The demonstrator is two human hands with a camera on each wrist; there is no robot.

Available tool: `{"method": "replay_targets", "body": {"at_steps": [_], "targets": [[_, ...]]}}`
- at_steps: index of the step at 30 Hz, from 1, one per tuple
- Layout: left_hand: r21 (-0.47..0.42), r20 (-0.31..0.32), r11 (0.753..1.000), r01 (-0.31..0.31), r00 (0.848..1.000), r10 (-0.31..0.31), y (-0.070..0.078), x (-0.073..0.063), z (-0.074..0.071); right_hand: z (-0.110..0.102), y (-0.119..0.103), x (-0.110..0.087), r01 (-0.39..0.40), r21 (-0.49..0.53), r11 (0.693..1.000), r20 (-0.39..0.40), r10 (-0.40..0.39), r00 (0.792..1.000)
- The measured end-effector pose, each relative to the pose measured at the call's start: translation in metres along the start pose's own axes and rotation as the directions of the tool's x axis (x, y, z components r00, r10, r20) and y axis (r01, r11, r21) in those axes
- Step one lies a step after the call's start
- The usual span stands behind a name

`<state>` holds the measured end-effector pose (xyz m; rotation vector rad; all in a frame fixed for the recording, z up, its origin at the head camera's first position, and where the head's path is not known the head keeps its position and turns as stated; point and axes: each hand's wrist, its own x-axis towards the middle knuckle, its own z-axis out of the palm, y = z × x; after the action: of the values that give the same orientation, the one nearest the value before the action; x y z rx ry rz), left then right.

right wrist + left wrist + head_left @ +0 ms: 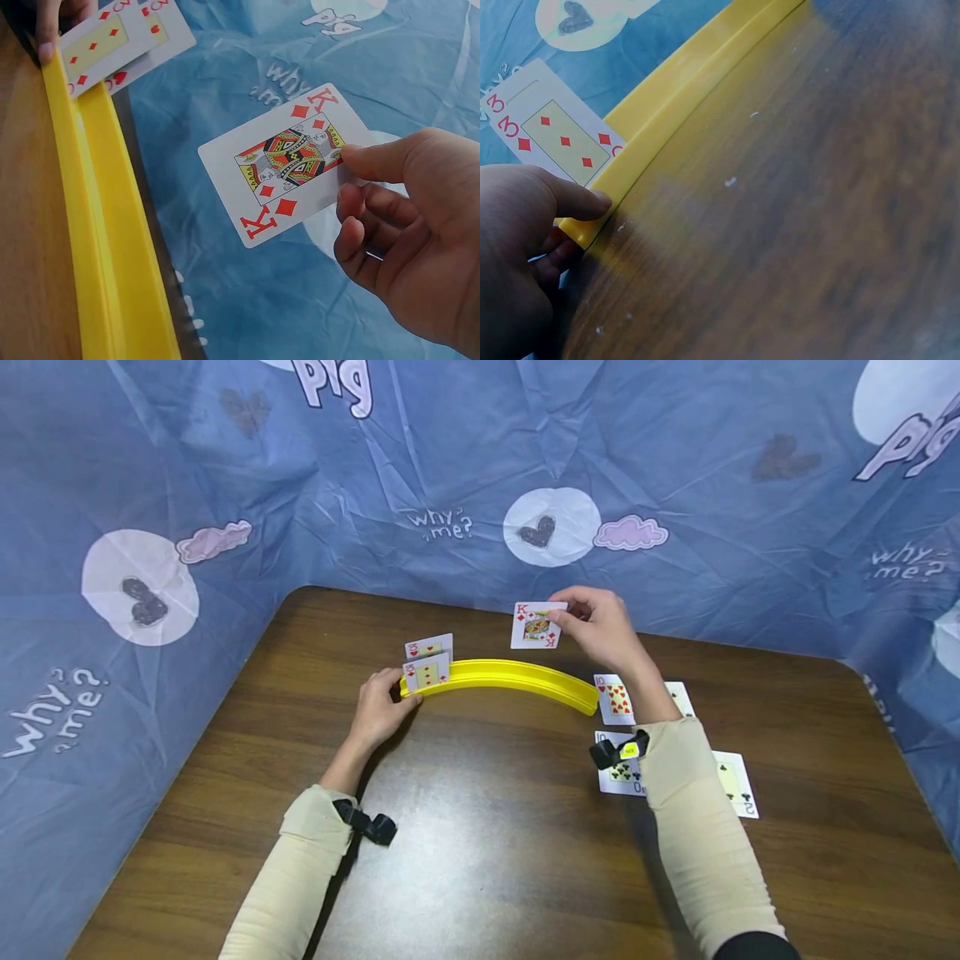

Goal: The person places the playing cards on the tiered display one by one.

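Note:
A curved yellow card holder (510, 675) lies across the table, its left end gripped by my left hand (377, 710). In the left wrist view, the thumb (585, 201) presses its front edge. Two cards stand upright in that end: a three of diamonds (426, 673) in front and a three of hearts (163, 36) behind it. My right hand (603, 622) pinches a king of diamonds (289, 161) by one edge between thumb and fingers. This card is held in the air beyond the holder, apart from it, face toward me.
Right of the holder, a ten of hearts (615, 702), a black-suited ten (611, 783), a two of clubs (738, 783) and a partly hidden card (678, 696) lie face up. My right forearm (690, 802) covers parts of them. Blue printed cloth (465, 460) hangs behind the brown table (480, 827).

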<state>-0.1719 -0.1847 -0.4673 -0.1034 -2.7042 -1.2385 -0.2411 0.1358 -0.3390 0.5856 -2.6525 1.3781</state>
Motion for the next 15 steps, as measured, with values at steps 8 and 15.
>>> {"method": "replay_targets", "body": {"at_steps": [8, 15], "targets": [[0.004, 0.005, 1.0, 0.006, 1.0, -0.006, 0.002, 0.0, 0.0, 0.014, 0.001, 0.007, -0.004, -0.023, 1.0, 0.019, 0.004, 1.0], [-0.004, 0.005, 1.0, 0.013, 1.0, -0.013, 0.002, 0.0, 0.0, 0.027, -0.001, 0.011, -0.006, -0.029, 1.0, 0.043, 0.007, 0.999]]}}
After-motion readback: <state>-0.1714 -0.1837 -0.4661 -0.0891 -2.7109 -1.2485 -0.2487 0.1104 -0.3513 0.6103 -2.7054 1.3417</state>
